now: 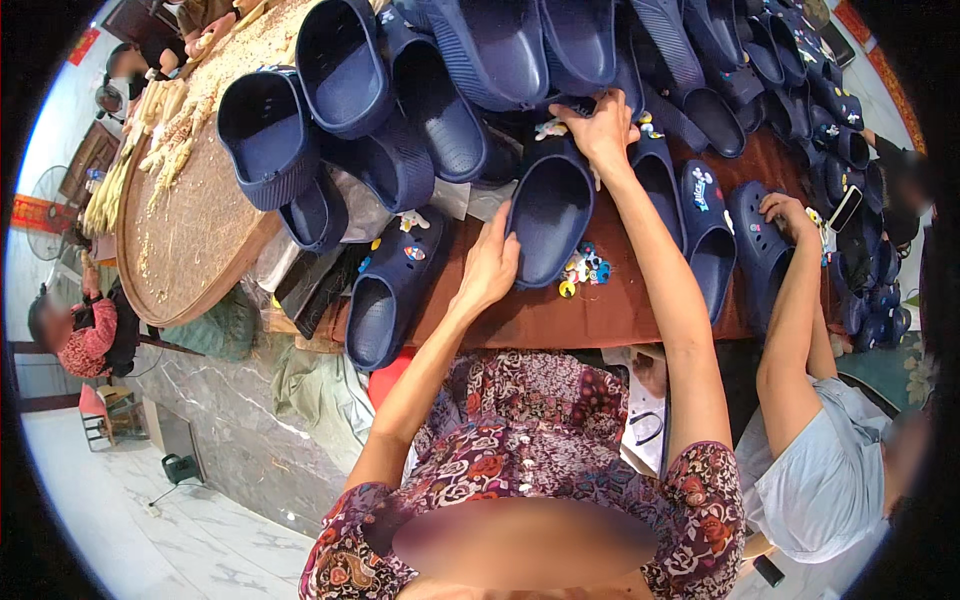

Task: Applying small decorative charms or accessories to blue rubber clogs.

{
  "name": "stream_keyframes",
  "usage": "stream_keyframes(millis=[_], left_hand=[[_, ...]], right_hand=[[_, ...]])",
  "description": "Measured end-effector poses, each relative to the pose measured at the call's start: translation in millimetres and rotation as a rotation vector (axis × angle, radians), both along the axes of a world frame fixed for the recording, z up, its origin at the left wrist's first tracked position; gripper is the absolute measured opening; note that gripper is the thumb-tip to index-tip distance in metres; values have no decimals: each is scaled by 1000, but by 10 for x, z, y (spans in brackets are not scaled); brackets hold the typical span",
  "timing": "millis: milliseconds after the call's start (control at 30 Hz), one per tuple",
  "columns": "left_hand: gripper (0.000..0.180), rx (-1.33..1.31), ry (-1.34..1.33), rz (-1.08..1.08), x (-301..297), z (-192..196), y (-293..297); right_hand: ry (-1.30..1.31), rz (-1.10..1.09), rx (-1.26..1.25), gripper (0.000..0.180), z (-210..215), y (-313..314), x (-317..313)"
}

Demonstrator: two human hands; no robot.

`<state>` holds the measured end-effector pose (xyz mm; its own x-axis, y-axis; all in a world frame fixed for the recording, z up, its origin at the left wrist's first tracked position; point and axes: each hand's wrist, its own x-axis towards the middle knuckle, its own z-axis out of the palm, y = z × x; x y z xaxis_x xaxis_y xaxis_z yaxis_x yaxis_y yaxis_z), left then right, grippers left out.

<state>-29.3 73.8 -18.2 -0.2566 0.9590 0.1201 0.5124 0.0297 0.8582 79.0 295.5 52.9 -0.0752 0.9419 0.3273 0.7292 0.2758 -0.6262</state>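
Note:
A navy blue clog (552, 215) lies in front of me, heel toward me. My left hand (490, 265) grips its left side, thumb by the rim. My right hand (603, 130) is bent over its toe, with the fingertips partly hidden; a white charm (551, 129) shows beside the thumb. A small pile of colourful charms (585, 270) lies just right of the heel. To the left is another navy clog (400, 285) with charms on its toe. Further decorated clogs (709, 240) stand to the right.
Stacked navy clogs (345, 70) crowd the far side of the reddish-brown table (480, 325). A round woven tray (185, 235) with corn cobs and kernels sits at the left. At my right, another person's hand (790, 213) rests on a clog (757, 240). More people sit around.

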Motion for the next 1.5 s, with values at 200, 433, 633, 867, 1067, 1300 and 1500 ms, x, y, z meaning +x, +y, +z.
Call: stream_keyframes(millis=[200, 433, 633, 867, 1067, 1300, 1500], left_hand=[[56, -29, -101, -14, -21, 99, -569], [57, -82, -67, -6, -44, 74, -1030], [57, -82, -8, 38, -26, 150, -1129], [56, -139, 46, 20, -135, 300, -1264], [56, -99, 88, 60, -95, 292, -1358], [53, -61, -14, 107, -61, 231, -1363], [52, -88, -24, 85, -18, 264, -1263]], right_hand=[[-35, 52, 29, 71, -109, 90, 81], [-7, 131, 169, 57, -153, 24, 220], [332, 333, 202, 22, -302, -1030, 624], [348, 480, -83, 60, -554, -2115, 715], [300, 506, -152, 81, -583, -2389, 618], [428, 486, -217, 74, -446, -2334, 570], [459, 238, -104, 45, -441, -1806, 1094]])
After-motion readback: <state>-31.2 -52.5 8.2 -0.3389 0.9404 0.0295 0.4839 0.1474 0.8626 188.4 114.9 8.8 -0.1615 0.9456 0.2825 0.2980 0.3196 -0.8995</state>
